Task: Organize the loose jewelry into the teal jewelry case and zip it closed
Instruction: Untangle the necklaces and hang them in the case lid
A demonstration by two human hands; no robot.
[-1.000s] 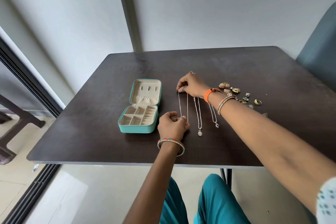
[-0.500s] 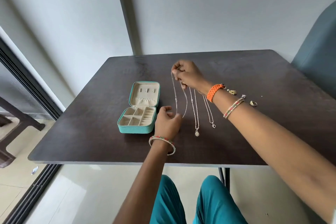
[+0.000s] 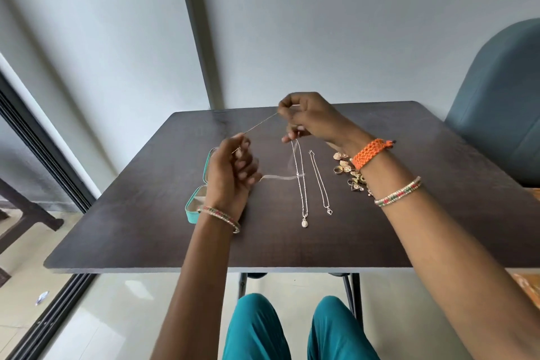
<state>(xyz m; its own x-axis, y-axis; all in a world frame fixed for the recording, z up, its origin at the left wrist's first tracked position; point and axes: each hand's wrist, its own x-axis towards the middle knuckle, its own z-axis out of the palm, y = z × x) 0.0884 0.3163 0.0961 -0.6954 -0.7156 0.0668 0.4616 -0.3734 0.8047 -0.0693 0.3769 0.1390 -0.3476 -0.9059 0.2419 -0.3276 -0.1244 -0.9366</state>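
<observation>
My left grip [image 3: 233,166] and right grip [image 3: 306,120] each pinch the chain [image 3: 260,123], taut between them; I should gather it slowly before lowering it into the case [image 3: 194,213].

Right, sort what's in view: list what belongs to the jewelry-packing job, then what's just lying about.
Job:
- thin chain, stretched between left hand and right hand
- pendant necklace
- plain chain
- pile of small gold pieces
- teal jewelry case, mostly hidden behind the left arm

Lying about:
- dark table
- blue chair
</observation>
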